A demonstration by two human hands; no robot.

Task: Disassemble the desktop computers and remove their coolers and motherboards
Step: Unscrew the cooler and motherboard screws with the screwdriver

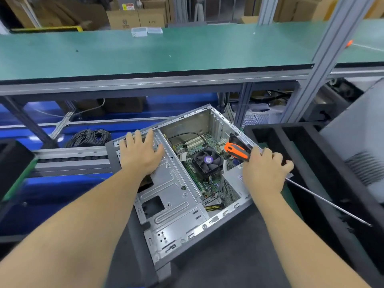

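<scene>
1. With the side panel off, we have the grey metal desktop computer case [176, 196] lying open on the dark table [228, 256] in front of us.
2. Our left hand [141, 154] lies flat, fingers straight, on the silver drive cage [172, 183], holding nothing.
3. Our right hand [264, 169] curls around the orange-and-grey-handled screwdriver [236, 151] at the case's right edge.
4. Inside, the black fan cooler [207, 161] sits on the green motherboard [195, 146]; both remain to be removed.
5. Which screws are out we cannot tell, and the right hand hides that edge of the board.
</scene>
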